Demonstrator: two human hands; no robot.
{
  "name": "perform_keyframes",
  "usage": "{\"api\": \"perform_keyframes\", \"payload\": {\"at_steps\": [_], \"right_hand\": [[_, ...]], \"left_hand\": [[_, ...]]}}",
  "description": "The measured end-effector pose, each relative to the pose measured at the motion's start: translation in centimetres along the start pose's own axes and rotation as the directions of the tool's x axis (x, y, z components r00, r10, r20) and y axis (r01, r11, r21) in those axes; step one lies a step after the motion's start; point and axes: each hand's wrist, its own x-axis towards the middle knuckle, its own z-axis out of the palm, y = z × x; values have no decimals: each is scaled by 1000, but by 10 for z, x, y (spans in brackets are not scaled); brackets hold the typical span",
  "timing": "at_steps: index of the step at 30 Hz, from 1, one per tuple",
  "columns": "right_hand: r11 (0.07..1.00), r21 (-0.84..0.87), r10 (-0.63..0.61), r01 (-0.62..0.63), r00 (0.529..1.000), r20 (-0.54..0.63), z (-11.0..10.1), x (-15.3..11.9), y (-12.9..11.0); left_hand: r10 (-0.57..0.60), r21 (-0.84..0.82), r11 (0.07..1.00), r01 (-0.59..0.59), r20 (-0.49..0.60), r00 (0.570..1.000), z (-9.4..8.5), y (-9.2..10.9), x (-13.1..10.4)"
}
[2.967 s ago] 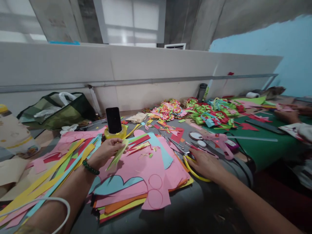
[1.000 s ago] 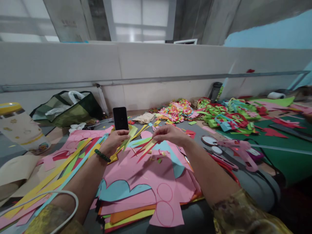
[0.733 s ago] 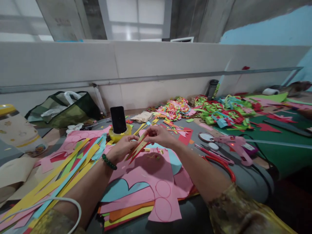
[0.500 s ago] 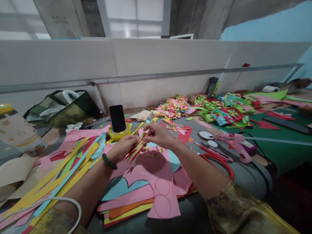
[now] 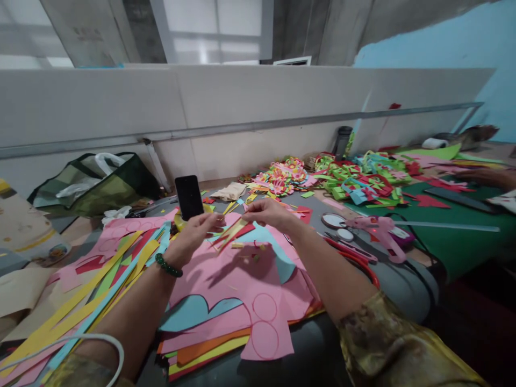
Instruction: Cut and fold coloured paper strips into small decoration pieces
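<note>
Our two hands above pink sheets (image 5: 229,274) — narrow strips (image 5: 233,232) in the right.

Nearest us, orange and yellow layers (image 5: 209,352) show under the pink. Over it, our right hand (image 5: 268,213) has fingertips pinched together on the red and yellowish strips; our left hand (image 5: 200,230) is just beside, fingers slightly apart, its grip unclear. Beyond stands a black phone (image 5: 189,196), then bright cut pieces (image 5: 282,176) near a pale partition (image 5: 242,97).

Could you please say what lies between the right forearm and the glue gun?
A slim pink tool, red handles and two round discs, in the head view.
</note>
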Motion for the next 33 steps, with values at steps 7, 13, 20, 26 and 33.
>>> {"api": "perform_keyframes", "payload": {"at_steps": [7, 13, 20, 26, 33], "right_hand": [[931, -312, 238, -188, 962, 130, 0, 4, 19], [857, -490, 236, -162, 967, 92, 0, 5, 22], [796, -584, 80, -159, 984, -159, -9, 11, 35], [795, -605, 19, -47, 998, -53, 5, 16, 43], [805, -591, -21, 56, 998, 66, 8, 11, 37]], "left_hand": [[110, 417, 908, -39, -148, 983, -11, -32, 18], [152, 679, 730, -74, -57, 987, 17, -44, 19], [142, 811, 583, -51, -40, 989, 25, -45, 20], [175, 839, 540, -72, -28, 984, 24, -48, 18], [217, 832, 544, -108, -15, 976, 24, -49, 17]]}}
